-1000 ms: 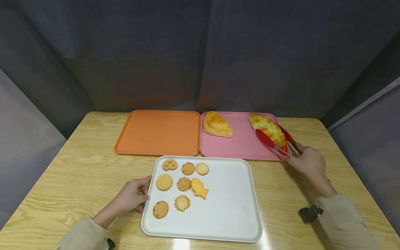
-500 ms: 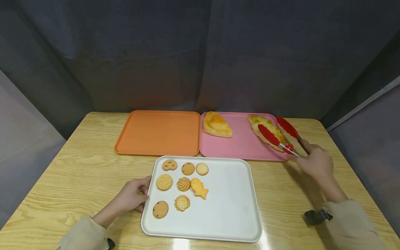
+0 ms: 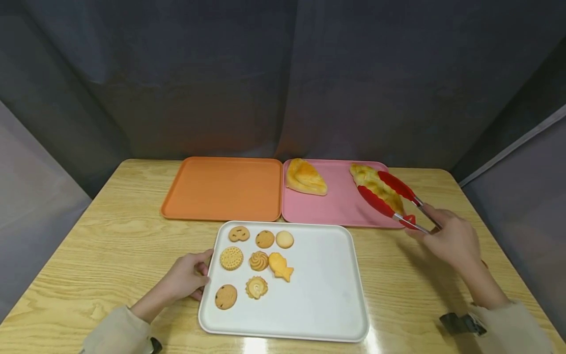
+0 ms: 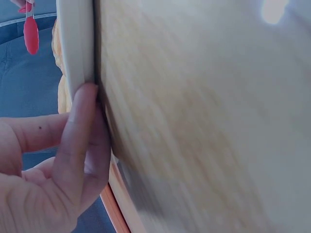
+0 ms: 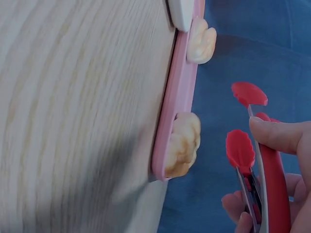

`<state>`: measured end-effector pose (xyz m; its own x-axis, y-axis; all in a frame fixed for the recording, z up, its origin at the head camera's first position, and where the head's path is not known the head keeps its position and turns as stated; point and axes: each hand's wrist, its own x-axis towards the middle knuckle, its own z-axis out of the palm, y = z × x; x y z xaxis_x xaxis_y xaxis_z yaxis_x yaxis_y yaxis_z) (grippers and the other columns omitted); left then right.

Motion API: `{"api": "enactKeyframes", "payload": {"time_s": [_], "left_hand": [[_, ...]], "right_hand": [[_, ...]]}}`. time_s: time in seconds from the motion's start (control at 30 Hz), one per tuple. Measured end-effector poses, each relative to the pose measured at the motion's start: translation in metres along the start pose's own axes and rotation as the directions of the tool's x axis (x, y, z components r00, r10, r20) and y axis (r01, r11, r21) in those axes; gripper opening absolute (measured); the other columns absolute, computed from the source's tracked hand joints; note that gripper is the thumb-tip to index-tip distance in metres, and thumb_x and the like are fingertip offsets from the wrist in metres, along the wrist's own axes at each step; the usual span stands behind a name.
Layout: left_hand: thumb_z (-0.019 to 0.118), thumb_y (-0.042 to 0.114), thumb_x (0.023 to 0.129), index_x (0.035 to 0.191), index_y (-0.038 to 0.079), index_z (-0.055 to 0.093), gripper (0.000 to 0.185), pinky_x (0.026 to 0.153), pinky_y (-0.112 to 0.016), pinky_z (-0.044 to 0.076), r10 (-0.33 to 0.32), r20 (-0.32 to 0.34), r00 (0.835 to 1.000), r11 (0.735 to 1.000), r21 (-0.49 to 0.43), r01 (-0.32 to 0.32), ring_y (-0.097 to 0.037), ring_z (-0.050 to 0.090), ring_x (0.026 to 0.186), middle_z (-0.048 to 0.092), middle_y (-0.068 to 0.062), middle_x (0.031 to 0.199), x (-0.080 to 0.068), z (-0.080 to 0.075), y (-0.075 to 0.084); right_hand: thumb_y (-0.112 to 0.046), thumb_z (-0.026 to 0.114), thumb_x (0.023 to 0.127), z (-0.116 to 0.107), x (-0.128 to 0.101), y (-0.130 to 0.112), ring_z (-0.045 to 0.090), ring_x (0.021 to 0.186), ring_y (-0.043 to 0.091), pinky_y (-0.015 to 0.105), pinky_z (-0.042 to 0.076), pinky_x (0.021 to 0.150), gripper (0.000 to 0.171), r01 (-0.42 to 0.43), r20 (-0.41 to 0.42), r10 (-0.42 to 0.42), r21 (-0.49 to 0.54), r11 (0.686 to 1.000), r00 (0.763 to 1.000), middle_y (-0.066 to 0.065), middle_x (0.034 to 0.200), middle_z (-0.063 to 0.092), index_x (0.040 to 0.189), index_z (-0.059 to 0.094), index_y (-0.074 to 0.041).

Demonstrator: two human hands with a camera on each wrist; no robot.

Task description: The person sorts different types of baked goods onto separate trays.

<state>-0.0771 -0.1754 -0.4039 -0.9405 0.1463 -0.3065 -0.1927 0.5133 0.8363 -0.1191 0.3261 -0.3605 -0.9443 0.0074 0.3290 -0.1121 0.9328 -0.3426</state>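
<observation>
My right hand (image 3: pixel 453 238) holds red-tipped tongs (image 5: pixel 274 182), their heads spread apart with nothing between them. In the head view the tongs overlap a long, lumpy golden bread (image 3: pixel 376 184) at the right end of the pink tray (image 3: pixel 340 209); the right wrist view has them raised well clear of it. A folded, browned pastry (image 3: pixel 306 177) lies at that tray's left end. On the near side, my left hand (image 3: pixel 183 278) pinches the left rim of a white tray (image 3: pixel 323 295), with fingers against its outer side. Several cookies (image 3: pixel 232 258) lie on the white tray's left half.
An orange tray (image 3: pixel 225 189) stands left of the pink one, their edges side by side. All the trays rest on a wooden table (image 3: pixel 88 255). Dark curtains (image 3: pixel 212 78) rise behind the table, with grey panels at both sides.
The tongs' heads were around the lumpy bread; they have spread and lifted off it, leaving it on the pink tray. My right hand has moved back to the right. My left hand stays put.
</observation>
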Motion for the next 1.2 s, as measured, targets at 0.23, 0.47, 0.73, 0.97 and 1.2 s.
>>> {"api": "enactKeyframes", "payload": {"time_s": [0.23, 0.47, 0.73, 0.97, 1.2], "left_hand": [[0.055, -0.018, 0.075, 0.134, -0.01, 0.035, 0.063, 0.041, -0.035, 0.052, -0.002, 0.008, 1.0, 1.0, 0.003, 0.002, -0.017, 0.051, 0.046, 0.045, -0.011, 0.075, -0.001, -0.001, 0.001], [0.055, -0.019, 0.074, 0.134, -0.01, 0.036, 0.063, 0.041, -0.035, 0.052, -0.017, -0.001, 1.0, 1.0, 0.006, 0.017, -0.018, 0.051, 0.047, 0.045, -0.011, 0.074, 0.0, -0.001, 0.002], [0.056, -0.018, 0.074, 0.133, -0.01, 0.038, 0.062, 0.04, -0.035, 0.051, -0.012, -0.008, 1.0, 0.999, 0.03, 0.012, -0.017, 0.05, 0.046, 0.045, -0.01, 0.073, 0.0, -0.001, 0.003], [0.056, -0.017, 0.074, 0.133, -0.01, 0.037, 0.062, 0.04, -0.034, 0.051, -0.006, -0.007, 1.0, 1.0, 0.031, 0.006, -0.017, 0.05, 0.047, 0.046, -0.01, 0.073, -0.001, -0.001, 0.002], [0.056, -0.016, 0.075, 0.134, -0.009, 0.037, 0.062, 0.039, -0.034, 0.051, 0.003, -0.003, 1.0, 0.999, 0.043, -0.003, -0.016, 0.05, 0.047, 0.045, -0.01, 0.073, -0.001, 0.0, 0.001]], "right_hand": [[-0.03, 0.083, 0.061, -0.007, -0.009, -0.01, 0.05, 0.057, 0.022, 0.028, 0.032, 0.043, 0.07, 0.07, -0.012, -0.07, -0.013, 0.997, 0.997, 0.02, 0.086, 0.06, 0.118, 0.059, 0.003], [-0.029, 0.084, 0.058, -0.011, -0.017, -0.025, 0.056, 0.06, 0.024, 0.026, 0.034, 0.043, 0.072, 0.151, -0.006, -0.151, -0.003, 0.988, 0.988, 0.023, 0.096, 0.061, 0.119, 0.059, -0.001], [-0.025, 0.087, 0.053, -0.011, -0.028, -0.045, 0.054, 0.056, 0.017, 0.023, 0.034, 0.041, 0.071, 0.212, -0.04, -0.211, 0.02, 0.977, 0.977, 0.015, 0.092, 0.063, 0.116, 0.063, -0.004], [-0.028, 0.086, 0.055, -0.011, -0.034, -0.055, 0.055, 0.059, 0.017, 0.024, 0.035, 0.042, 0.071, 0.197, 0.02, -0.198, 0.029, 0.98, 0.98, 0.016, 0.094, 0.063, 0.118, 0.062, -0.005], [-0.021, 0.087, 0.051, -0.008, -0.042, -0.068, 0.054, 0.059, 0.015, 0.021, 0.035, 0.042, 0.068, 0.231, 0.049, -0.233, 0.048, 0.972, 0.971, 0.014, 0.097, 0.063, 0.114, 0.065, -0.006]]}}
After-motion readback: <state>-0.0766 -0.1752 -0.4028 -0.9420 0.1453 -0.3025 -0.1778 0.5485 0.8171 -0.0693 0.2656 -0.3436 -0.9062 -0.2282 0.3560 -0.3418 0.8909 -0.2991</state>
